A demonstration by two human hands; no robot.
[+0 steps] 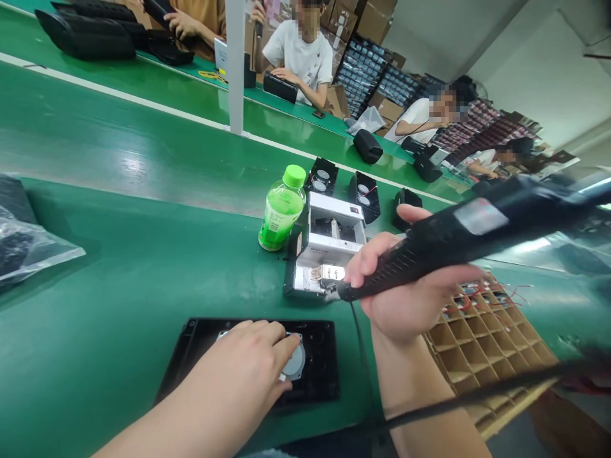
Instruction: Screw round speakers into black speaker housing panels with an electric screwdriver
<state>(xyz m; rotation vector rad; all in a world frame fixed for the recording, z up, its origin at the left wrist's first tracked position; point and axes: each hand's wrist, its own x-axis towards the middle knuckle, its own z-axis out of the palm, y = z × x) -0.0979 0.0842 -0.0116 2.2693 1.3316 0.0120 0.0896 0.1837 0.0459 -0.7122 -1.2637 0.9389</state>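
My right hand (403, 289) is wrapped round a black electric screwdriver (470, 238), its tip down at a white screw feeder box (324, 251). My left hand (252, 362) lies on a black plastic panel (317, 375) on the green table, fingers pressing a round silver speaker part (293, 364) seated in the panel. The screwdriver's cable (477, 394) runs off to the right under my wrist.
A green drink bottle (281, 208) stands left of the feeder. A cardboard grid tray (482, 337) with small wired parts sits at the right. Black speaker housings (365, 194) lie behind. A plastic bag (28, 245) is at far left. Several people work across the belt.
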